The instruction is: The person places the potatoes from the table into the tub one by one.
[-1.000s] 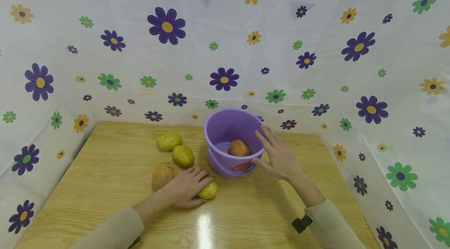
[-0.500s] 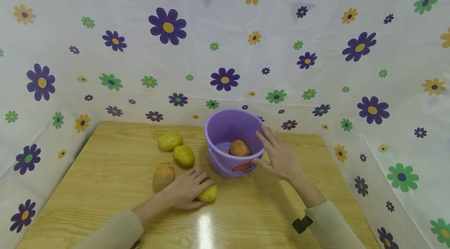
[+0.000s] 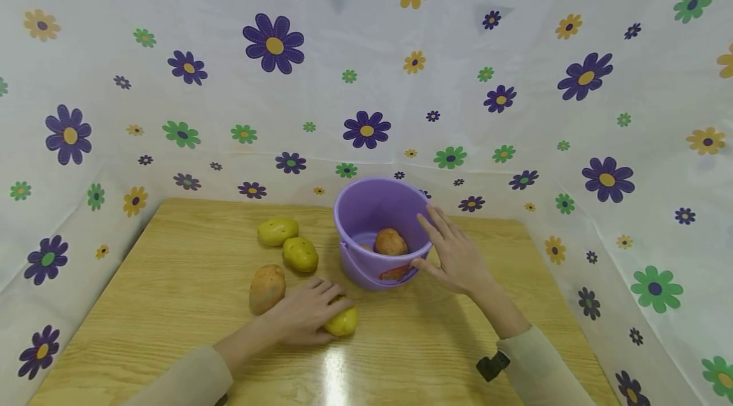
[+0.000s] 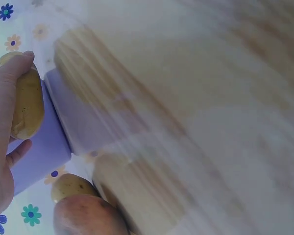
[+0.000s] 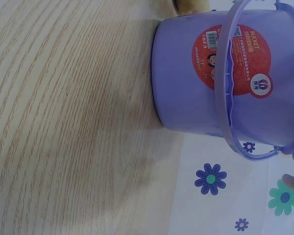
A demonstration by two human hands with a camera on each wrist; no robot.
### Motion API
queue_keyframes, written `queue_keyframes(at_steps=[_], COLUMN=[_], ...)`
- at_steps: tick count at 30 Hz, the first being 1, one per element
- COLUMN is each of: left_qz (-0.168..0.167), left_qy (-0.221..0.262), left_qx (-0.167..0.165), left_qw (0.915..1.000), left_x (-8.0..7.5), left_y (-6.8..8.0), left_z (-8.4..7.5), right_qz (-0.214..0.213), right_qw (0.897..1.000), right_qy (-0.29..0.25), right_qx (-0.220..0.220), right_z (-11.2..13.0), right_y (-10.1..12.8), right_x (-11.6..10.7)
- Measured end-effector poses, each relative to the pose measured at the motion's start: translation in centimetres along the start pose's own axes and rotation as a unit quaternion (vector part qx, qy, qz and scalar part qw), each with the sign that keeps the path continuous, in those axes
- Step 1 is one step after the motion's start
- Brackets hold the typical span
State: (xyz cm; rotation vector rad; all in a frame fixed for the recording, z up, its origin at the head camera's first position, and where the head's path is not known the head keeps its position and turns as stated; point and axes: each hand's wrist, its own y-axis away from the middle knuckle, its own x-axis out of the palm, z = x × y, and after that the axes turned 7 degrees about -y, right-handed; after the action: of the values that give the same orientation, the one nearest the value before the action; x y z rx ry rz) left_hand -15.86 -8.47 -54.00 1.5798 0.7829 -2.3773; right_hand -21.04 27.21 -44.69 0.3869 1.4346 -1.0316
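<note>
Head view, from the left: a white cloth (image 3: 223, 75) printed with purple, yellow and green flowers stands behind the wooden desk (image 3: 189, 253) and along both its sides. A pale sleeve (image 3: 186, 377) reaches in from the near left. On the left part of the desk lies a brownish potato (image 3: 267, 289), just beside the left hand; farther off and slightly right lies a far yellow potato (image 3: 277, 231), with a second yellow potato (image 3: 300, 254) close against its near right side. Next comes the left hand (image 3: 306, 315), grasping a held potato (image 3: 342, 322), yellow too, at the near left of the bucket; the left wrist view shows thumb and fingers around it. Whether it touches the desk I cannot tell. Right of it the purple bucket (image 3: 389, 209) stands upright on the far half of the desk, with a round brown potato (image 3: 391, 242) inside and a sliver of another potato (image 3: 365, 247) showing to its left. In the right wrist view, a red label (image 5: 257, 54) reading "BUCKET" sits on the wall behind the lowered handle (image 5: 221, 83). Rightmost, the right hand (image 3: 458, 261) grips nothing, its fingers spread at the bucket's right rim. Below that wrist, a small black device (image 3: 492, 366) sits beside the right sleeve (image 3: 541, 364).
</note>
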Motion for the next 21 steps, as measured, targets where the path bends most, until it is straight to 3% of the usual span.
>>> queue_keyframes(at_steps=[11, 21], left_qz=[0.007, -0.014], left_qy=[0.005, -0.024], left_qx=[0.006, 0.02], left_qw=[1.0, 0.9994], left_x=[-1.3, -2.9], left_y=[-0.8, -1.5], left_z=[-0.3, -0.1], right_qz=[-0.007, -0.005], right_qw=[1.0, 1.0], right_qy=[-0.004, -0.002], right_qx=[-0.002, -0.001], right_z=[0.0, 0.0], right_y=[0.0, 0.0], right_x=[0.0, 0.0])
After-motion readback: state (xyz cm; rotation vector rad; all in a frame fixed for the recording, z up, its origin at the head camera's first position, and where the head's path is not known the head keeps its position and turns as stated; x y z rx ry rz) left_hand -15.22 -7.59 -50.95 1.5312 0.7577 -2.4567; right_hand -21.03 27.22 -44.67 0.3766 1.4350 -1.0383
